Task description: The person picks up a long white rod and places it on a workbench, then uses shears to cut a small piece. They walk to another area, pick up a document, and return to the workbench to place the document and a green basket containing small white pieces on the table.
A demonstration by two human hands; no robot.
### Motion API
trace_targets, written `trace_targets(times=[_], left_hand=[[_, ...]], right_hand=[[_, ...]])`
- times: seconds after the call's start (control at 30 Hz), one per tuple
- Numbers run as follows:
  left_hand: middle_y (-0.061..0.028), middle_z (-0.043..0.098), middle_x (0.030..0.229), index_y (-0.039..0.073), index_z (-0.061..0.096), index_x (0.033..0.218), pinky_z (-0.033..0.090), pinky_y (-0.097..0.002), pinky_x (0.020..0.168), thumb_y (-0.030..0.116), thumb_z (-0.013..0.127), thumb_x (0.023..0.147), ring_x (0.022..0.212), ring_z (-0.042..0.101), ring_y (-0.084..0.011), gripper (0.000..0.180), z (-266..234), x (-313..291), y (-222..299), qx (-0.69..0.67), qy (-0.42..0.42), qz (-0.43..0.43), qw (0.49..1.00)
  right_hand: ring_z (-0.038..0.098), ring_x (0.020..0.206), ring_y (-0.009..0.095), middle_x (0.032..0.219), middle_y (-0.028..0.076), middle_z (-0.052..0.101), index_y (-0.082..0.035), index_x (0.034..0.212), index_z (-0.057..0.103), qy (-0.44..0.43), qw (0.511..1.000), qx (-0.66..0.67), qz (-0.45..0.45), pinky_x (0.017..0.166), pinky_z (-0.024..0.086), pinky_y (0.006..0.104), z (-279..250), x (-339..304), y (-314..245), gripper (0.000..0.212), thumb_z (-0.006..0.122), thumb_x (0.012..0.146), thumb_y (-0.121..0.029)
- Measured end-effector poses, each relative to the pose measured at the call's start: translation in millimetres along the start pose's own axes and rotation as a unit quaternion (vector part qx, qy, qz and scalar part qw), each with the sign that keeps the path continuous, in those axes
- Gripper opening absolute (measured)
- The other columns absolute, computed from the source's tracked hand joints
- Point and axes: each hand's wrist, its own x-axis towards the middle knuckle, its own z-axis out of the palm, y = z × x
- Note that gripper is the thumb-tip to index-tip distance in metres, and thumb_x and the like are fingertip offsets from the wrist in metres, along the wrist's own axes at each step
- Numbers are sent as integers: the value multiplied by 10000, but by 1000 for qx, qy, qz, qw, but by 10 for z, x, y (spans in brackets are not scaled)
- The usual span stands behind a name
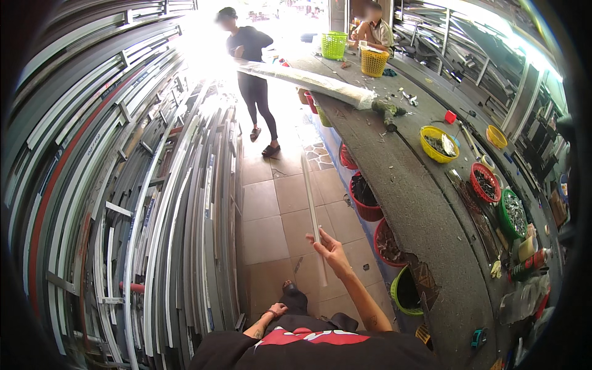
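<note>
A long, thin, pale metal profile (pixel 312 206) slants upward in front of me, over the tiled aisle. My right hand (pixel 330 251) is closed round it near its lower end, with the thumb and fingers on either side. My left hand (pixel 277 310) hangs low beside my dark-clothed leg, its fingers too small and partly hidden to read. Ahead, a person in black (pixel 246 52) stands at the end of a long bundle in clear wrapping (pixel 308 81), which rests across the workbench (pixel 394 179).
Racks of stacked metal profiles (pixel 148 203) line the left side. On the bench are a cordless drill (pixel 388 113), a yellow basket (pixel 439 145), a red basket (pixel 486 182), a green basket (pixel 512 213) and a spray can (pixel 531 264). Buckets (pixel 368 197) stand under its edge. Another person (pixel 374 31) sits beyond.
</note>
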Motion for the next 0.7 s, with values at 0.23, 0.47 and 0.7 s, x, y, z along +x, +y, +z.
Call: trace_targets(times=[0.23,0.47,0.7], left_hand=[[-83,660,869,62,636,978,472,-309,768,322,526,798,811,630,-193,335,-5,-49,12,16,12,-4,1000],[-91,658,883,102,637,1002,463,-323,806,334,523,776,859,624,-223,343,61,-24,-138,-3,0,-14,1000],[-92,658,849,67,645,960,477,-308,758,331,543,783,820,629,-196,334,119,-45,-120,22,8,-4,1000]], right_hand=[[484,1084,292,1230,176,455,-20,1332,248,-156,822,517,179,839,436,367,74,12,-143,538,423,915,-311],[516,603,102,793,22,546,-29,1021,494,-59,912,275,298,561,473,243,111,-160,380,193,445,901,-172],[575,702,108,864,73,630,8,999,547,-81,973,128,177,652,483,244,30,-287,196,269,508,882,-231]])
